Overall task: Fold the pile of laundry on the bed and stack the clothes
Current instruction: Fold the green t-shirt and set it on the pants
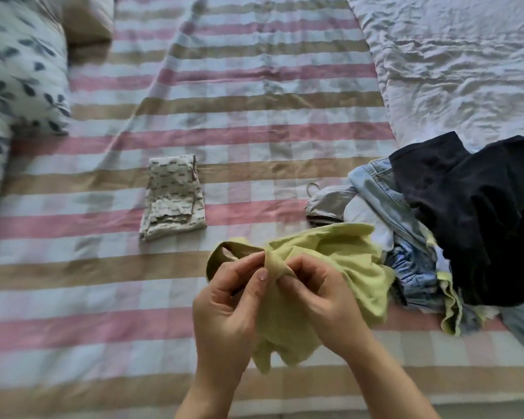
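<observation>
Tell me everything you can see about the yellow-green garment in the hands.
The yellow-green garment is thin, soft-looking fabric, crumpled and unfolded, with a darker olive loop at its left end. The left hand and right hand both pinch a bunched part near its top, holding it over the striped bedcover. Its right side seems to rest against the laundry pile.

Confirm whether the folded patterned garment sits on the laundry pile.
No, the folded patterned garment lies on the striped bedspread, apart from the laundry pile.
</observation>
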Motion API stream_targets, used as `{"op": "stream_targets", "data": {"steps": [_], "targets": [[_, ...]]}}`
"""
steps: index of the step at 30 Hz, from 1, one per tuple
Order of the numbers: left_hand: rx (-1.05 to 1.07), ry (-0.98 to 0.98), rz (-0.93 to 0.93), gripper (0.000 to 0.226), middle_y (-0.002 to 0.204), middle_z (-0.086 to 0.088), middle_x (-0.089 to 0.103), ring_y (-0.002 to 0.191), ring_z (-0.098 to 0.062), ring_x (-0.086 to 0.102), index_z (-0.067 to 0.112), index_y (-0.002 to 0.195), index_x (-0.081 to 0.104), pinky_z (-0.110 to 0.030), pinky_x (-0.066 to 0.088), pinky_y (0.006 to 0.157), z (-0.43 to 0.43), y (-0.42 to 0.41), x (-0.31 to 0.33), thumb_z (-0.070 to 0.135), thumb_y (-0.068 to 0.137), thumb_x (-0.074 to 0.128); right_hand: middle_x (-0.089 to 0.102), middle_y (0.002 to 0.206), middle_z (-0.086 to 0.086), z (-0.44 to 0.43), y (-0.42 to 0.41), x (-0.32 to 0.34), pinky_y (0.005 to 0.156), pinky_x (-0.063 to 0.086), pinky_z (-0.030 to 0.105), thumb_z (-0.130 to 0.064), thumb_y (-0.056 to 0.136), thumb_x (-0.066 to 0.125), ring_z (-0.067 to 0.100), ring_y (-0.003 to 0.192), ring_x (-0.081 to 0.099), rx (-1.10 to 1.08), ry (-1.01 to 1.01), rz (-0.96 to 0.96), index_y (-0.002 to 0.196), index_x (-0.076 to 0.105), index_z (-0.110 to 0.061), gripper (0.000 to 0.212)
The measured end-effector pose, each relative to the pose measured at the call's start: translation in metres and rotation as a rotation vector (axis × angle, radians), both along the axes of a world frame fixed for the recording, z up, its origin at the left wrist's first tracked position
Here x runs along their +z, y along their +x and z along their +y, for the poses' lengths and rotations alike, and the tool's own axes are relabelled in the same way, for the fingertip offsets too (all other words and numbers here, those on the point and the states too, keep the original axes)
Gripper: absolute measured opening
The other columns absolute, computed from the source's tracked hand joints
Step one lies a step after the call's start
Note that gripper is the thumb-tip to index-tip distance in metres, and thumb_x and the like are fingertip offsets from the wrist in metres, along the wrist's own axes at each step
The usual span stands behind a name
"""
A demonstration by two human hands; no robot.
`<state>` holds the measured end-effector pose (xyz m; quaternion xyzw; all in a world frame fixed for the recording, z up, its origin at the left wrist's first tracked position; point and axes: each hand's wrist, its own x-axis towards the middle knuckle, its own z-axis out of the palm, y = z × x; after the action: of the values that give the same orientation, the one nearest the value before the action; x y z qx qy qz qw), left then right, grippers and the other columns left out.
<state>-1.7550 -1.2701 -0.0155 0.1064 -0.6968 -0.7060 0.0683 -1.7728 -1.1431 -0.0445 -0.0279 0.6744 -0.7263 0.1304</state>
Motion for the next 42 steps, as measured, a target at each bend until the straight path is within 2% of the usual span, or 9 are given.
{"op": "stream_targets", "data": {"steps": [6, 11, 15, 19, 23, 31, 36, 40, 42], "targets": [[-0.130, -0.025, -0.064, 0.033, 0.111, 0.013, 0.068, 0.110, -0.007, 0.060, 0.031, 0.110, 0.064, -0.020, 0.047, 0.092, -0.017, 0.017, -0.022, 0.012, 0.086, 0.053, 0.063, 0.069, -0.006, -0.014, 0.005, -0.024, 0.061, 0.043, 0.015, -0.016, 0.084, 0.064, 0.004, 0.067, 0.054, -0.046, -0.143, -0.162, 0.074, 0.067, -0.018, 0.010], [-0.272, 0.007, -0.346, 0.042, 0.129, 0.003, 0.057, 0.118, 0.002, 0.051, 0.016, 0.128, 0.052, -0.012, 0.040, 0.097, -0.008, 0.002, -0.095, -0.005, 0.092, 0.044, 0.062, 0.067, -0.006, -0.004, -0.004, -0.097, 0.059, 0.042, 0.013, -0.003, 0.088, 0.059, -0.002, 0.061, 0.054, -0.218, 0.218, -0.244, 0.075, 0.063, -0.013, 0.016], [-0.378, -0.190, -0.444, 0.045, 0.137, -0.001, 0.050, 0.126, -0.007, 0.045, 0.010, 0.134, 0.046, -0.022, 0.033, 0.108, -0.001, -0.013, -0.146, -0.002, 0.091, 0.044, 0.067, 0.096, 0.008, 0.013, -0.016, -0.143, 0.081, 0.048, 0.022, -0.007, 0.090, 0.056, 0.017, 0.091, 0.061, -0.320, 0.441, -0.327, 0.100, 0.062, -0.005, 0.013], [-0.183, -0.194, -0.334, 0.038, 0.116, -0.002, 0.065, 0.107, -0.006, 0.058, 0.014, 0.115, 0.062, -0.015, 0.044, 0.094, -0.011, -0.012, -0.154, -0.007, 0.088, 0.045, 0.055, 0.119, 0.009, 0.022, -0.009, -0.144, 0.096, 0.040, 0.030, -0.015, 0.090, 0.056, 0.021, 0.110, 0.052, -0.379, 0.647, -0.292, 0.123, 0.053, -0.009, 0.033], [0.134, -0.348, -0.318, 0.031, 0.099, 0.000, 0.067, 0.096, -0.011, 0.062, 0.018, 0.100, 0.064, -0.015, 0.047, 0.082, -0.036, -0.002, -0.160, -0.005, 0.088, 0.047, 0.052, 0.099, 0.001, 0.000, 0.027, -0.119, 0.081, 0.043, 0.032, -0.029, 0.085, 0.058, 0.022, 0.093, 0.052, -0.368, 0.797, 0.052, 0.101, 0.061, -0.014, 0.022], [-0.264, -0.765, -0.502, 0.043, 0.129, -0.010, 0.052, 0.122, -0.025, 0.041, 0.006, 0.130, 0.049, -0.029, 0.028, 0.103, -0.054, 0.000, -0.194, 0.010, 0.088, 0.058, 0.057, 0.091, 0.007, -0.045, 0.069, -0.119, 0.059, 0.052, 0.038, -0.044, 0.035, 0.089, 0.027, 0.079, 0.060, -0.053, 1.221, 0.072, 0.095, 0.057, -0.016, 0.073], [-0.178, -0.684, -0.506, 0.024, 0.102, -0.008, 0.061, 0.098, -0.024, 0.053, 0.008, 0.102, 0.063, -0.031, 0.040, 0.083, -0.064, 0.000, -0.195, 0.015, 0.080, 0.070, 0.056, 0.097, 0.007, -0.031, 0.070, -0.133, 0.067, 0.052, 0.038, -0.005, 0.058, 0.075, 0.028, 0.088, 0.058, -0.127, 1.140, 0.050, 0.103, 0.057, -0.014, 0.049], [-0.060, -0.410, -0.532, 0.012, 0.072, -0.002, 0.063, 0.069, -0.016, 0.056, 0.010, 0.076, 0.062, -0.027, 0.044, 0.063, -0.074, 0.011, -0.180, 0.016, 0.079, 0.072, 0.057, 0.099, 0.002, -0.006, 0.061, -0.131, 0.075, 0.040, 0.013, 0.001, 0.086, 0.051, 0.018, 0.093, 0.054, -0.240, 0.791, -0.119, 0.101, 0.058, -0.011, 0.021], [0.031, -0.302, -0.463, 0.011, 0.069, 0.004, 0.063, 0.065, -0.008, 0.056, 0.018, 0.073, 0.062, -0.017, 0.045, 0.059, -0.078, 0.017, -0.166, 0.016, 0.080, 0.071, 0.060, 0.094, 0.003, 0.008, 0.055, -0.119, 0.073, 0.040, 0.013, -0.001, 0.090, 0.050, 0.016, 0.089, 0.055, -0.337, 0.711, -0.128, 0.098, 0.059, -0.010, 0.015]]}}
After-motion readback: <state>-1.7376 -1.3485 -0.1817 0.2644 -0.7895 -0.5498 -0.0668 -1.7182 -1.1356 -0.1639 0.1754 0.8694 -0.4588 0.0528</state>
